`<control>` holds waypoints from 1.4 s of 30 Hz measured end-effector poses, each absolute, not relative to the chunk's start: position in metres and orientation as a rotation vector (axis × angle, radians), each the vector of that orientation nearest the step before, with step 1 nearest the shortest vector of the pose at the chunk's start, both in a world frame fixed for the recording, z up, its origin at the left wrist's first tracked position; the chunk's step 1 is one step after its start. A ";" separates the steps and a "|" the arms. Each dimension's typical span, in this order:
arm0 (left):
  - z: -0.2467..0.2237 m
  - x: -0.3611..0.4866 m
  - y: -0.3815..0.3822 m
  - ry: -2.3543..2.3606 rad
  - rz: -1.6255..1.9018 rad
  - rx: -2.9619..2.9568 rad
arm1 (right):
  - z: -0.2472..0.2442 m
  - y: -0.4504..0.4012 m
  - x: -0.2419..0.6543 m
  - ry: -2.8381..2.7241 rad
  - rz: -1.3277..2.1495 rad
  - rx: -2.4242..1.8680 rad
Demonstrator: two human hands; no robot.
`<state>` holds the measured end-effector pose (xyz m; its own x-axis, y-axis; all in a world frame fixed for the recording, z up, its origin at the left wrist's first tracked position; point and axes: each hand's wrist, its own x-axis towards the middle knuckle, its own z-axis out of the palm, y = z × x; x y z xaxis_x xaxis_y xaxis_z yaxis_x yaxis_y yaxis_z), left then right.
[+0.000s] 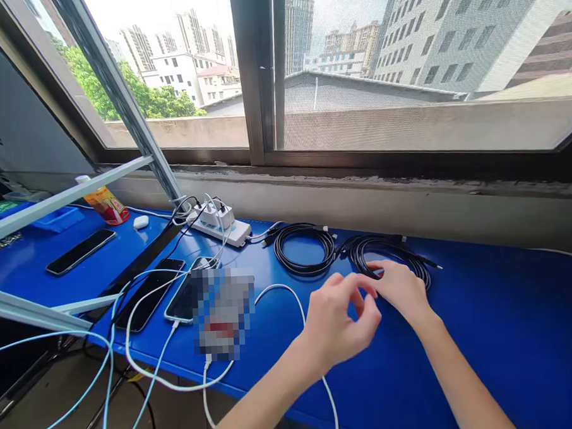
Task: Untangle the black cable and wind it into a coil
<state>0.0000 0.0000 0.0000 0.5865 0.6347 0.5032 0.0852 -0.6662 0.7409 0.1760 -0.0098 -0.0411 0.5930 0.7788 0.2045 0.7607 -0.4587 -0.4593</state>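
Two coils lie right of centre: the left coil (279,253) untouched, the right coil (356,254) at the right hand's (401,291) bent fingertips, hold unclear. The left hand (335,320), half-curled, looks empty.

Nowhere Clearly Legible

Printed in color on the orange-and-red pouch (107,204), too small and blurred to make out. Masked by coarse pixels on the cabled device (225,312), down to a reddish patch, impossible to read.

Right fingers (382,266) at coiled black cable (386,243)
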 end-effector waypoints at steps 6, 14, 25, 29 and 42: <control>-0.002 0.041 0.069 1.194 0.936 2.173 | -0.050 -0.011 0.181 -1.169 0.047 -2.255; -0.042 0.046 0.091 1.321 0.658 2.337 | -0.050 -0.005 0.175 -1.047 -0.010 -2.205; -0.033 0.045 0.096 1.196 0.818 2.203 | -0.038 -0.016 0.183 -0.706 -0.205 -2.066; -0.034 0.045 0.096 1.166 0.869 2.201 | -0.027 -0.023 0.183 -0.525 -0.282 -1.894; -0.036 0.059 0.037 0.684 0.881 2.417 | 0.010 -0.055 0.192 -0.300 -0.569 -1.276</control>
<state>0.0592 0.0370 -0.0364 0.6689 0.5929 0.4485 0.2876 -0.7627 0.5793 0.1921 -0.0550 0.0105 0.8261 -0.2336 0.5129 0.5550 0.1795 -0.8122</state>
